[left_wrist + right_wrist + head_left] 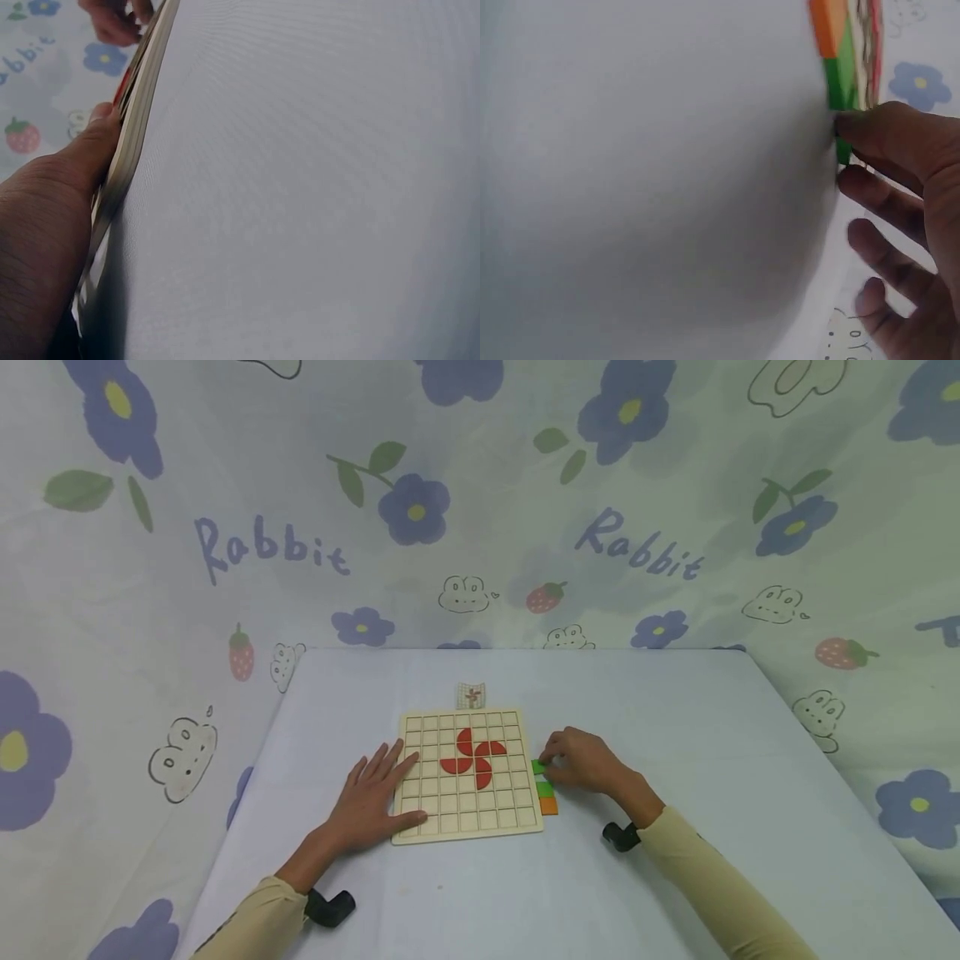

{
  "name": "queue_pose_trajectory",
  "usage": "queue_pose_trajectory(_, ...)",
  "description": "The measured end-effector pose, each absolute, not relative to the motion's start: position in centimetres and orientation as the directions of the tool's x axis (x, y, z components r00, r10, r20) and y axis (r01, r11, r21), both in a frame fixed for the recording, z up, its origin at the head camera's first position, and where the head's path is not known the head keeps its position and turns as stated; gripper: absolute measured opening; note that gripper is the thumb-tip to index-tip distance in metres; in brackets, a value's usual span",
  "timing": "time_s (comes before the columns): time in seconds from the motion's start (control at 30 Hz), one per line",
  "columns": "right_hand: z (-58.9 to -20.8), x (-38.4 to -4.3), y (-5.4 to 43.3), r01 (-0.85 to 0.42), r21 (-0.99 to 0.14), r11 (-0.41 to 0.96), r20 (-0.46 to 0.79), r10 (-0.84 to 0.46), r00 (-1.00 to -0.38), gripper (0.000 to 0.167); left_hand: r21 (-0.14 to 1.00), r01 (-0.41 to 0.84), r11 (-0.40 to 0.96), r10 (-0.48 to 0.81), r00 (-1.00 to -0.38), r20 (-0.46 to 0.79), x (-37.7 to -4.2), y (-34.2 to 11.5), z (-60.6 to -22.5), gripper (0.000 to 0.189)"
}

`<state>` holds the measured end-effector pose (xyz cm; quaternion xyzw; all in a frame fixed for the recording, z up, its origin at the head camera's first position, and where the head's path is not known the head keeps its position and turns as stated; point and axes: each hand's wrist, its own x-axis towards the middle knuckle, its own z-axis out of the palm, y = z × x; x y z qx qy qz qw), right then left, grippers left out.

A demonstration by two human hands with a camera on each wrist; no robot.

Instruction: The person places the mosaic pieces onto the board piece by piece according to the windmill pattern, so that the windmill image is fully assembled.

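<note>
A pale wooden grid board (429, 797) lies on the white table, with several red rounded pieces (482, 774) set near its middle in a pinwheel. My left hand (369, 797) rests on the board's left edge with fingers spread; in the left wrist view its thumb (90, 142) lies over the board's rim. Beside the right edge, my right hand (583, 762) pinches a green piece (537, 767) between thumb and index finger, the other fingers loosely bent. Just nearer lie another green piece (544, 789) and an orange piece (549, 806), edge to edge.
Behind the board stands a small card (471, 696) printed with a red pinwheel on a grid. Black wrist-worn devices (330, 908) sit under both forearms. A flower-and-rabbit printed cloth (480, 527) surrounds the white table (645, 693).
</note>
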<state>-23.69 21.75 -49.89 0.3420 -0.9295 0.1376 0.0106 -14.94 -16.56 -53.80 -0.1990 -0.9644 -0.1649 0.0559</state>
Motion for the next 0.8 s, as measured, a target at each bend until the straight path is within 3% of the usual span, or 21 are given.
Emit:
queue_pose_trajectory(0.33,-50.0,-23.7,21.7,-0.678,-0.147,0.720,0.204,-0.649,-0.733,0.010,0.302,0.406,0.862,0.364,-0.912,0.187,-15.0,-16.6,-54.1,0.099)
queue_pose_trajectory(0.53,-49.8,-23.6,20.7,-0.683,-0.233,0.693,0.230,-0.643,-0.731,0.011,0.303,0.401,0.864,0.364,-0.915,0.173,-15.0,-16.7,-54.2,0.098)
queue_pose_trajectory(0.8,-49.9,-22.9,17.6,-0.801,-0.237,0.550,0.314,-0.737,-0.599,0.009,0.303,0.402,0.864,0.368,-0.915,0.166,-15.0,-16.7,-54.1,0.099)
